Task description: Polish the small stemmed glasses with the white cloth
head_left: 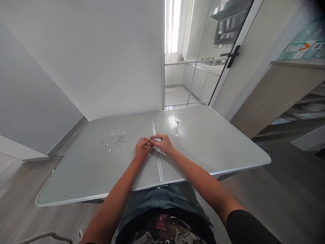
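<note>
My left hand (142,148) and my right hand (165,143) meet over the middle of the table, fingers closed together. A crumpled white cloth (160,150) is bunched in my right hand and hangs below its fingers. Between the hands, faint clear edges of a glass (153,130) show just above the fingertips; most of it is hidden by fingers and cloth. My left hand's fingers are curled around its near side. Beyond my right hand, a stemmed glass (178,119) stands upright on the table.
Several clear glasses (108,149) are grouped on the left half of the folding table (215,145). A metal-edged seam (159,169) runs across its middle. Behind the table are a white wall (122,61) and a glass door (198,74); shelves (286,91) stand at right.
</note>
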Available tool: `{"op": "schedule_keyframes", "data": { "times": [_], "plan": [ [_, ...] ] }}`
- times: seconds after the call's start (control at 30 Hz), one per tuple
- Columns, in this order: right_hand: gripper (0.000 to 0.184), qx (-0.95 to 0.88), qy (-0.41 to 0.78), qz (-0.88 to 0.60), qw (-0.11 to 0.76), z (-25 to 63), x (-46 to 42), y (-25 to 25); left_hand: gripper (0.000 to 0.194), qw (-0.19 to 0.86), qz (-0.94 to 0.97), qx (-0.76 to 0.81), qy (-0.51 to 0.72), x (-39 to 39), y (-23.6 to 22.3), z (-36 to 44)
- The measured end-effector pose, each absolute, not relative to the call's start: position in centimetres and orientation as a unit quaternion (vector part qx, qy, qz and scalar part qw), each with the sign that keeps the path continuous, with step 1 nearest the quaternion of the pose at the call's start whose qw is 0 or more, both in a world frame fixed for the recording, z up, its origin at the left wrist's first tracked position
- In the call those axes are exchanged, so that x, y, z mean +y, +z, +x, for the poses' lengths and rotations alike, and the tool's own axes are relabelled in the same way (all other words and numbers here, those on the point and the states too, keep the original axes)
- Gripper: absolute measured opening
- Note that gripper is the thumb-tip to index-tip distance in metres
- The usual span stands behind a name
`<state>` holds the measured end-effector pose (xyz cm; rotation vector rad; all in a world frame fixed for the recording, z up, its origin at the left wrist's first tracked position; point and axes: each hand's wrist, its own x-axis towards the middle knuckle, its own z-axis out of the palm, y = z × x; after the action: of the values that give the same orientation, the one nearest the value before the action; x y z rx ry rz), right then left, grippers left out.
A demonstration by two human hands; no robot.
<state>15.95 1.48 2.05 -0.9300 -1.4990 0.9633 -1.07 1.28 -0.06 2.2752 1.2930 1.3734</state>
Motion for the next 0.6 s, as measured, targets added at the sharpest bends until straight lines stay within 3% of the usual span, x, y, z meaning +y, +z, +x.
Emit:
{"op": "schedule_keyframes", "data": {
  "times": [0.17, 0.37, 0.6],
  "plan": [
    [0.025, -0.591, 0.385, -0.422, 0.569, 17.8, 1.6, 3.8, 0.051, 0.048, 0.725, 0.456, 0.515, 1.3, 0.3, -1.3],
    [0.036, -0.551, 0.301, -0.514, 0.584, 24.4, 0.5, 5.6, 0.029, 0.108, 0.704, 0.495, 0.498, 0.8, 0.4, -1.0],
    [0.043, -0.546, 0.194, -0.664, 0.472, 34.9, 0.1, 3.8, 0.014, 0.169, 0.748, 0.478, 0.429, 1.3, -0.5, -0.7]
  ]
}}
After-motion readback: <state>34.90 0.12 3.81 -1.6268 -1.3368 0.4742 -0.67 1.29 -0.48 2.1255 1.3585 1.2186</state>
